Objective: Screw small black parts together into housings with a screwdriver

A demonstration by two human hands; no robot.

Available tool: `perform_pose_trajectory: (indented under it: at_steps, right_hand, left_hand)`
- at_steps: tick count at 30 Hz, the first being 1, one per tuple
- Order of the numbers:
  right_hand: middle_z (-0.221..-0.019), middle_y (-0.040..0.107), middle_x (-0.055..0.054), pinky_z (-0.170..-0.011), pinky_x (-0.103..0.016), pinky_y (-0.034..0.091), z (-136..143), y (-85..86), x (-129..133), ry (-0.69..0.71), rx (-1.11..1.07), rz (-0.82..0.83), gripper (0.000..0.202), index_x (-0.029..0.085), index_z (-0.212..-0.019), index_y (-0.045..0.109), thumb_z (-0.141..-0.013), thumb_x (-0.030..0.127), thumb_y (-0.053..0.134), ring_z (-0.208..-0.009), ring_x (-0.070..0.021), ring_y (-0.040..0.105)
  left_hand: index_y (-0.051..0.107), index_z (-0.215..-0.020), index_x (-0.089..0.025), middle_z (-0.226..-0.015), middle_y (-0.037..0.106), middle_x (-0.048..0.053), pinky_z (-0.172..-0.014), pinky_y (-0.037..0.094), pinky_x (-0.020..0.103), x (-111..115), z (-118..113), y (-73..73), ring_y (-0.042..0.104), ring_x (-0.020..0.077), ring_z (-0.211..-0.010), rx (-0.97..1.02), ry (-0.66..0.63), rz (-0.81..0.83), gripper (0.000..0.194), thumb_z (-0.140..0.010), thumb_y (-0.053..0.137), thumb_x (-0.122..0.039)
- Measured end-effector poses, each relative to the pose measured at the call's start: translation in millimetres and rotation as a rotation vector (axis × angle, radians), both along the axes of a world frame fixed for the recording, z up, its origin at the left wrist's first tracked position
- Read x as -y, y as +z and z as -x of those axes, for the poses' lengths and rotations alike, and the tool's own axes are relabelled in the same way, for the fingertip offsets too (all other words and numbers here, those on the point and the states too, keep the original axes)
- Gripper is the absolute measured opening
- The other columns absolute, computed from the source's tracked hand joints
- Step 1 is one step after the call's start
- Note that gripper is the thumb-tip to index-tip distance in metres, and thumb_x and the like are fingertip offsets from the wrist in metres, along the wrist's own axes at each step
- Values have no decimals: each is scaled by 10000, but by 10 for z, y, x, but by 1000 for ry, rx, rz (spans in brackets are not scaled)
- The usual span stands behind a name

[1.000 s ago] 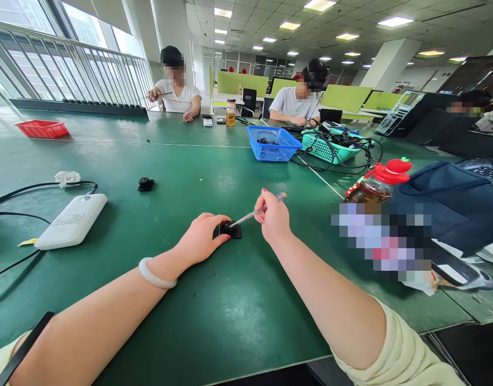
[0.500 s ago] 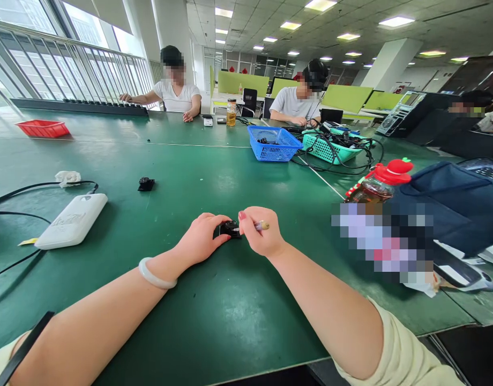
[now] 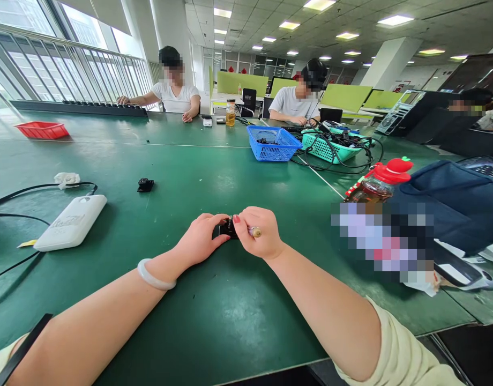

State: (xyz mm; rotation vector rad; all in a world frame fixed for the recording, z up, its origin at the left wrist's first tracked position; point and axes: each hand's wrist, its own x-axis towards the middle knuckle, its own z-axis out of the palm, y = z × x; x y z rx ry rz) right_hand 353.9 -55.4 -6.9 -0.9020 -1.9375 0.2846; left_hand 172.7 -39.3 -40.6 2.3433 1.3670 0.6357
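Note:
On the green table in front of me lies a small black plastic part [image 3: 228, 229], partly covered by both hands. The thumb and fingers of my left hand [image 3: 201, 237] close around its left side. My right hand [image 3: 259, 231] is wrapped round what looks like a small screwdriver [image 3: 255, 231]; its yellowish handle end sticks out on the right. The tool's tip is at the black part, hidden behind my right thumb. Farther off to the left sits a similar black part [image 3: 145, 185], untouched.
A white power bank [image 3: 72, 222] with black cables lies left. Beyond are a red tray [image 3: 42, 130], a blue basket [image 3: 274, 145] and a green basket [image 3: 330, 149] with cables. A red-lidded bottle [image 3: 385, 179] and dark blue bag [image 3: 451, 201] stand right. Two people sit across the table.
My right hand has moved slightly left with the screwdriver, nearer my left hand, and covers more of the black part. My left hand keeps its hold.

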Motion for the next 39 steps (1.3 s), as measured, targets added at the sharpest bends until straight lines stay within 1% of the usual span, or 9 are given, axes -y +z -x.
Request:
perform_pose_trajectory:
  at_steps: [2, 5, 9, 12, 16, 21, 30, 34, 39]
  right_hand:
    - [-472, 374, -10, -569, -319, 276, -12, -10, -30, -91, -27, 3, 569, 224, -504, 315, -969, 551, 330, -503, -149, 319]
    - [-473, 399, -8, -565, -306, 257, -37, -35, -97, -203, -86, 51, 583, 207, -497, 320, -972, 538, 384, -495, -133, 339]
    - [-462, 399, -3, -550, -300, 253, -71, -40, -129, -291, -179, 71, 582, 208, -483, 366, -980, 510, 402, -479, -127, 349]
    - [-469, 403, -6, -559, -295, 298, -56, -19, -65, -220, -210, 62, 588, 217, -478, 393, -990, 505, 376, -489, -133, 386]
    - [-493, 467, -17, -579, -291, 339, 22, -16, 22, -54, -81, 54, 581, 215, -472, 387, -986, 484, 353, -518, -137, 444]
    - [-470, 463, 3, -559, -278, 323, 83, -83, -21, 4, -36, 138, 571, 210, -467, 368, -980, 463, 363, -487, -119, 418]
    - [-464, 414, 30, -520, -266, 277, 84, -118, -61, -28, -187, 273, 537, 202, -478, 420, -968, 421, 443, -473, -100, 385]
    - [-468, 473, 25, -534, -260, 324, 110, -103, -67, -95, -265, 334, 536, 208, -485, 464, -967, 443, 435, -476, -106, 440]
    - [-448, 479, 21, -524, -259, 341, 89, -94, -109, -194, -320, 381, 564, 210, -462, 497, -942, 503, 452, -465, -112, 463]
  left_hand:
    - [638, -1218, -232, -1187, 710, 71, -1047, 454, 496, -9, 6, -10, 573, 311, -1173, -3, 5, 8, 405, -849, 608, -394]
    - [638, -1237, -227, -1217, 698, 76, -1055, 451, 494, -13, 15, -10, 566, 311, -1190, -16, 3, 15, 424, -846, 603, -387]
    - [650, -1228, -237, -1209, 701, 75, -1051, 453, 498, 5, 17, 18, 565, 309, -1191, -24, -7, 11, 401, -864, 578, -389]
    - [660, -1201, -251, -1182, 708, 69, -1037, 462, 499, 14, 13, 27, 576, 306, -1169, -26, -12, 8, 371, -863, 574, -376]
    - [664, -1173, -245, -1141, 719, 66, -1033, 459, 505, 3, 11, -4, 587, 310, -1148, -15, -29, -12, 343, -871, 574, -380]
    - [676, -1132, -245, -1129, 725, 61, -1022, 463, 503, -14, 14, -33, 605, 306, -1112, -8, -57, -44, 309, -885, 569, -397]
    - [666, -1148, -232, -1121, 725, 53, -1020, 460, 482, -12, 20, -11, 588, 305, -1116, -10, -61, -27, 342, -847, 628, -389]
    - [670, -1160, -231, -1119, 717, 66, -1009, 478, 462, 1, 12, 6, 579, 306, -1151, -13, -11, 1, 355, -838, 632, -377]
    - [667, -1188, -237, -1155, 706, 68, -1037, 466, 471, 2, 5, 9, 571, 303, -1175, -18, 19, 9, 386, -842, 634, -405]
